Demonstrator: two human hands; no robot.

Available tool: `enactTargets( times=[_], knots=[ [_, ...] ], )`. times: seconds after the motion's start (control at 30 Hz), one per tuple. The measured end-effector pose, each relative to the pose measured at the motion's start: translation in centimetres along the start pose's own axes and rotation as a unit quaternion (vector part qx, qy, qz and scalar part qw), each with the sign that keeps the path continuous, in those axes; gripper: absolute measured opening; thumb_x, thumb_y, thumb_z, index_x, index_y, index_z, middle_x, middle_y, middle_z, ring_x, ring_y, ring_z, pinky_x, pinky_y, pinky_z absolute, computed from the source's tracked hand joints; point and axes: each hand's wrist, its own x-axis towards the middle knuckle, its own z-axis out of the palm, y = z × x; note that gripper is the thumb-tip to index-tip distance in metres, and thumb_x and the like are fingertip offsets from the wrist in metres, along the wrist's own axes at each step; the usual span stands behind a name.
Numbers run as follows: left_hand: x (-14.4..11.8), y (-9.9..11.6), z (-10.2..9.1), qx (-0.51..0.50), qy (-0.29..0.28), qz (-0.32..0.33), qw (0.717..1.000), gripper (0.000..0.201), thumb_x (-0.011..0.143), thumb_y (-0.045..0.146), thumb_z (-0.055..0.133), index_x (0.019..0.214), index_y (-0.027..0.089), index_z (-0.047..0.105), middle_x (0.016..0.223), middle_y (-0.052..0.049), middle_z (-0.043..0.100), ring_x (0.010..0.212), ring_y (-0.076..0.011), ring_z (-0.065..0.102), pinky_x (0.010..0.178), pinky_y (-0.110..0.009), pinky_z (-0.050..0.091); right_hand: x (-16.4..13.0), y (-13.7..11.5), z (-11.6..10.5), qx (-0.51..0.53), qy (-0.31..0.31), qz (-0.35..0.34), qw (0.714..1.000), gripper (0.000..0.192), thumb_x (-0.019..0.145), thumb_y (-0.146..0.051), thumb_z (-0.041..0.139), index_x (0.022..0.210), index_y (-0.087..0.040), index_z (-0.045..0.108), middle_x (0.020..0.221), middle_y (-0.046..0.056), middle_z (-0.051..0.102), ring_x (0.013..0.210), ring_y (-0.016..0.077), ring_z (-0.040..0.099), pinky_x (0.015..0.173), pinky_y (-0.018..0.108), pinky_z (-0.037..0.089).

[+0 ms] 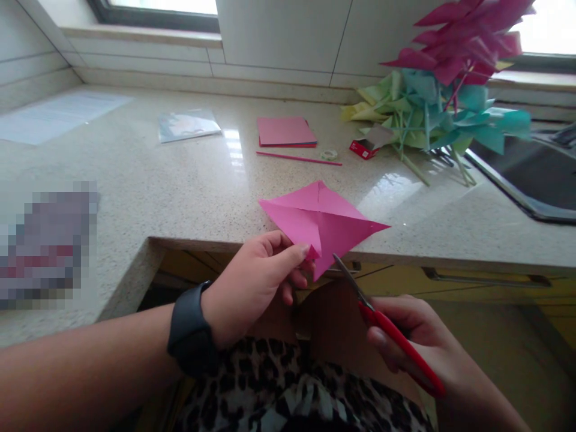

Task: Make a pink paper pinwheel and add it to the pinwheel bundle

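Note:
A creased sheet of pink paper [339,231] reaches over the counter's front edge, its near corner pointing down toward my lap. My left hand [265,270], with a dark watch on the wrist, pinches the paper near that corner between thumb and fingers. Red-handled scissors [400,345] are gripped in my right hand [416,336]. Their tips lie just right of the paper's near corner, with the blades looking closed together. A short dark line runs down from the paper's far corner.
On the counter [202,186] lie a stack of coloured paper [285,132], a thin pink stick [299,159], a tape roll [329,155], a small red box [363,149] and a plastic packet [189,125]. Paper pinwheels [468,108] stand near the sink [531,174]. Printed sheets [63,114] lie far left.

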Motion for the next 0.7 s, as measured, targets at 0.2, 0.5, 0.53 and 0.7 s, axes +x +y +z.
enactTargets(
  times=[0.2, 0.5, 0.53, 0.7],
  knots=[
    [-0.1, 0.5, -0.3, 0.003, -0.030, 0.015, 0.999, 0.024, 0.081, 0.028, 0.076, 0.097, 0.012, 0.065, 0.088, -0.004, 0.067, 0.066, -0.0078, 0.055, 0.051, -0.016, 0.041, -1.0, -0.7, -1.3, 0.004, 0.106, 0.014, 0.994, 0.044, 0.084, -0.056, 0.067, 0.065, -0.019, 0.053, 0.055, -0.004, 0.038, 0.048, 0.0084, 0.033, 0.043, 0.022, 0.023],
    [-0.1, 1.1, -0.7, 0.061, -0.047, 0.042, 0.996, 0.027, 0.083, 0.023, 0.073, 0.106, 0.011, 0.065, 0.102, -0.010, 0.070, 0.078, -0.0116, 0.059, 0.057, -0.018, 0.043, -0.5, -0.7, -3.6, -0.075, 0.264, 0.000, 0.962, 0.042, 0.081, -0.057, 0.072, 0.069, -0.018, 0.062, 0.055, -0.002, 0.048, 0.049, 0.0100, 0.043, 0.044, 0.021, 0.035],
    [-0.1, 1.2, -0.7, 0.066, -0.045, 0.040, 0.996, 0.027, 0.083, 0.022, 0.073, 0.106, 0.011, 0.065, 0.102, -0.010, 0.070, 0.079, -0.0117, 0.059, 0.057, -0.018, 0.043, -0.3, -0.6, -4.2, -0.100, 0.273, 0.001, 0.957, 0.041, 0.081, -0.058, 0.071, 0.073, -0.018, 0.064, 0.056, -0.002, 0.050, 0.049, 0.0106, 0.044, 0.044, 0.022, 0.036],
    [0.1, 1.4, -0.8, 0.069, -0.045, 0.038, 0.996, 0.024, 0.082, 0.021, 0.073, 0.102, 0.010, 0.068, 0.097, -0.009, 0.070, 0.075, -0.0106, 0.057, 0.058, -0.018, 0.041, 0.0, -1.0, -6.8, -0.283, 0.328, -0.023, 0.901, 0.044, 0.079, -0.064, 0.069, 0.077, -0.019, 0.069, 0.058, 0.002, 0.062, 0.050, 0.0162, 0.054, 0.047, 0.027, 0.041]
  ],
)
